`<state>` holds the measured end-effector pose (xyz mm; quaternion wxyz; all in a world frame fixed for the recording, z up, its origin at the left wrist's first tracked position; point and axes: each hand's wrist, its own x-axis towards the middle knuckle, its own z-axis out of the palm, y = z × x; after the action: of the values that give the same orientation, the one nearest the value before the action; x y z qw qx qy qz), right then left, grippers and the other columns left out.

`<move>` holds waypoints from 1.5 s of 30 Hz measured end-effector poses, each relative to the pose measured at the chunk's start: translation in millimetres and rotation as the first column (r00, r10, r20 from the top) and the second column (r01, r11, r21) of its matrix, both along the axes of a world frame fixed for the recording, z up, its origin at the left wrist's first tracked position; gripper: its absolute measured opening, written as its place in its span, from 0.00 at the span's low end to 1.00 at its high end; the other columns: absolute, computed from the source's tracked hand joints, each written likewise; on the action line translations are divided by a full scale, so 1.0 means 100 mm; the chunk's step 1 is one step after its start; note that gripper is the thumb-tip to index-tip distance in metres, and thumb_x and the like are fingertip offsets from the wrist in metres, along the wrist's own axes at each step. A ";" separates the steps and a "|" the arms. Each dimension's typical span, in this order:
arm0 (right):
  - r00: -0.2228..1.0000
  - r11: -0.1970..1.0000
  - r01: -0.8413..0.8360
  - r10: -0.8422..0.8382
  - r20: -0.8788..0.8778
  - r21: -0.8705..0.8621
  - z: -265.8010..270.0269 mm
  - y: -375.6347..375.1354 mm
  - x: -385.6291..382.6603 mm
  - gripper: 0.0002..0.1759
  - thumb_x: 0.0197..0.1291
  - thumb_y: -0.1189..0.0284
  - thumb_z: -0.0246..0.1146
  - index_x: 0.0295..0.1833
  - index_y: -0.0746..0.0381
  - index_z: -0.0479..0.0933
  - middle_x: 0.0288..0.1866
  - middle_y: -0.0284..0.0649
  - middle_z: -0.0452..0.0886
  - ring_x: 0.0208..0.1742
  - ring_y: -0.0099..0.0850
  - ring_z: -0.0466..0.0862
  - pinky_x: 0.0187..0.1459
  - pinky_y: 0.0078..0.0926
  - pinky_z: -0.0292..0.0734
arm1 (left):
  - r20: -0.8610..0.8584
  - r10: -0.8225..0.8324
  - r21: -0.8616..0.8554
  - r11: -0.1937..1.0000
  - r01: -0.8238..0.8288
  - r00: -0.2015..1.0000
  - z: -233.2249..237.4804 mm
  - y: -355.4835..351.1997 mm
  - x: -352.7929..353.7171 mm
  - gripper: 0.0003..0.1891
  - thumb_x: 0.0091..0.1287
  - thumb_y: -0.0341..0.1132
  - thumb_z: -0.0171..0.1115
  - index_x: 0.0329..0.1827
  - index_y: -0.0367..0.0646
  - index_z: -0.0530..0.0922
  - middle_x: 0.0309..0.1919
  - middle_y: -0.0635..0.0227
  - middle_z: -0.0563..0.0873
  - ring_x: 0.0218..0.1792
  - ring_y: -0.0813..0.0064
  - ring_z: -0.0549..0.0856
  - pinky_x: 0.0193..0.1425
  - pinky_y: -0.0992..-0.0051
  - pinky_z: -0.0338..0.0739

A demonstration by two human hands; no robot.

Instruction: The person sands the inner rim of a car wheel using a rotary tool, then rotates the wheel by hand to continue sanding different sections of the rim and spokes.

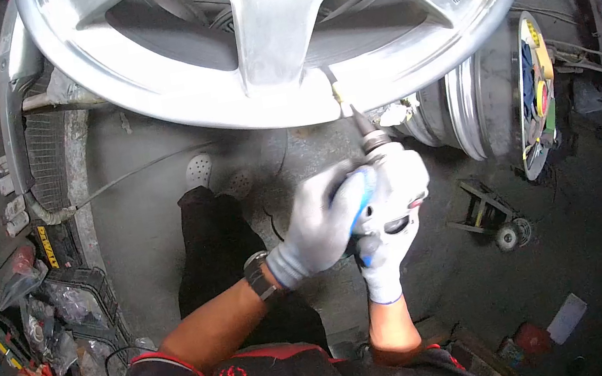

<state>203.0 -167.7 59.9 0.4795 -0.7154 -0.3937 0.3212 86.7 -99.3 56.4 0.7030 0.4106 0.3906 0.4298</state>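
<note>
Silver alloy wheel (275, 27) meets a grinder (371, 141).
Gloved left hand (316, 225) and right hand (392, 209) clench the grinder, tip touching the wheel's lower rim; the black toolbox (48, 248) holds plastic bags (77, 304).

Now the grinder (372, 142) meets the wheel (275, 27).
I see the blue-bodied tool angled upward, its bit touching the lower lip of the silver spoked rim.

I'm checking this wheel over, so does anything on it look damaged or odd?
Yes: the silver wheel has a small yellowish patch breaking its smooth lower rim edge, right where the tool gripped by the left hand and right hand touches it.
</note>
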 end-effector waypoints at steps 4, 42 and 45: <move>0.984 0.988 0.124 -0.110 -0.142 0.090 0.10 0.12 -0.10 0.46 0.29 0.73 0.74 0.63 0.65 0.69 0.57 0.41 0.79 0.57 0.33 0.80 0.62 0.33 0.75 | -0.054 0.034 0.271 0.962 -0.019 0.998 -0.02 0.10 0.03 0.15 0.73 0.36 0.54 0.47 0.29 0.80 0.31 0.56 0.86 0.35 0.74 0.84 0.40 0.72 0.77; 0.927 0.981 0.161 -0.187 -0.326 -0.107 -0.08 0.12 -0.07 0.55 0.28 0.71 0.85 0.68 0.67 0.67 0.62 0.43 0.78 0.62 0.34 0.79 0.65 0.34 0.73 | -0.111 0.006 0.008 1.000 -0.005 0.994 0.07 0.11 0.02 0.21 0.75 0.44 0.50 0.46 0.30 0.79 0.30 0.52 0.83 0.32 0.72 0.81 0.40 0.69 0.76; 0.922 0.983 0.179 -0.183 -0.341 -0.043 -0.07 0.08 -0.05 0.53 0.29 0.71 0.86 0.67 0.67 0.68 0.62 0.43 0.78 0.62 0.32 0.78 0.65 0.34 0.73 | -0.149 -0.004 0.050 0.999 0.012 0.989 0.09 0.13 0.03 0.21 0.75 0.44 0.51 0.46 0.30 0.80 0.31 0.53 0.83 0.33 0.72 0.81 0.40 0.70 0.76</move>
<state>197.7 -159.3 52.9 0.5645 -0.6843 -0.2345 0.3976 89.8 -86.5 65.5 0.6630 0.4607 0.4292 0.4049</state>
